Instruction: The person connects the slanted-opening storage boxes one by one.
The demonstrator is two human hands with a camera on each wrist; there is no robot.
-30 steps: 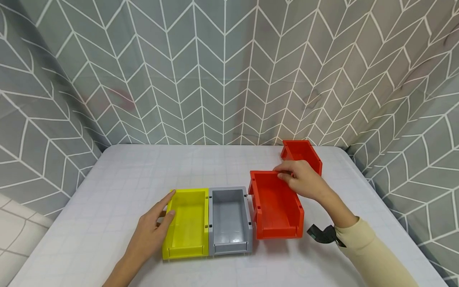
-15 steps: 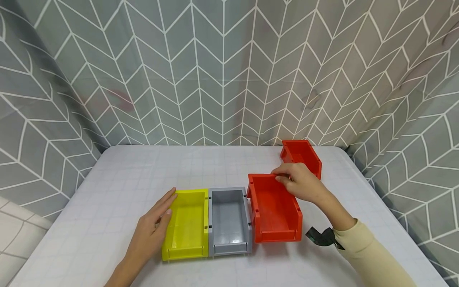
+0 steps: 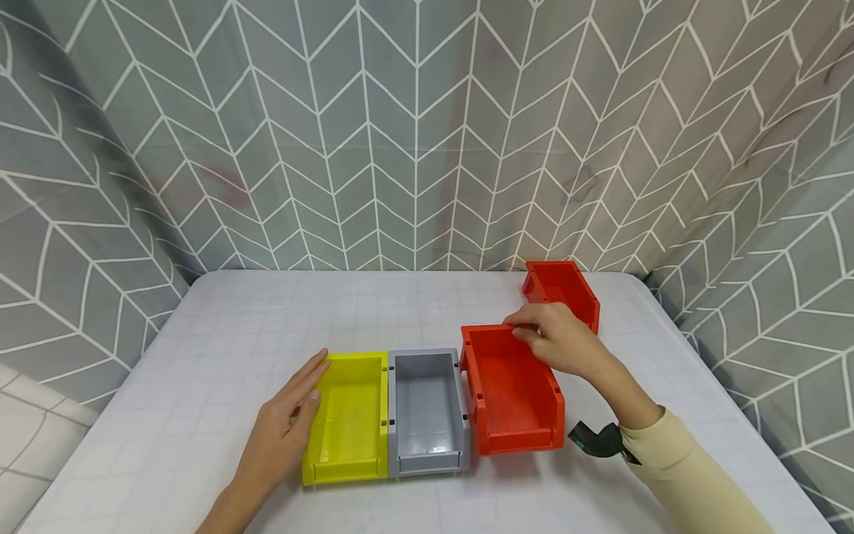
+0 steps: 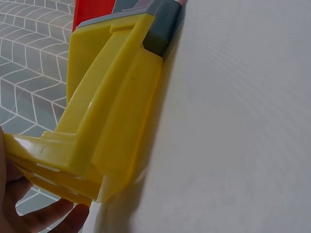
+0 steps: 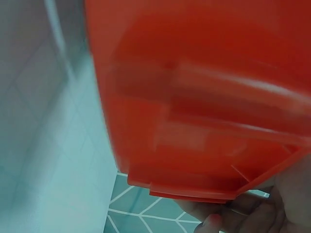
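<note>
In the head view, a yellow storage bin (image 3: 349, 415) and a grey storage bin (image 3: 428, 408) stand side by side on the table. My left hand (image 3: 279, 437) rests along the yellow bin's left side, fingers fairly straight, with its fingertips near the far left corner. The left wrist view shows the fingers (image 4: 51, 216) touching the yellow bin (image 4: 104, 102). My right hand (image 3: 557, 337) pinches a red storage bin (image 3: 512, 393) by its far right rim. That bin is slightly tilted beside the grey bin, its near end seemingly raised off the table.
A second red bin (image 3: 563, 285) stands at the table's back right, partly behind my right hand. The white table (image 3: 267, 319) ends at a patterned grey curtain (image 3: 400, 148). A dark strap device (image 3: 600, 439) sits at my right wrist.
My right hand has brought the red bin slightly nearer to me and left, closer to the grey bin. My left fingers have drawn closer together against the yellow bin.
</note>
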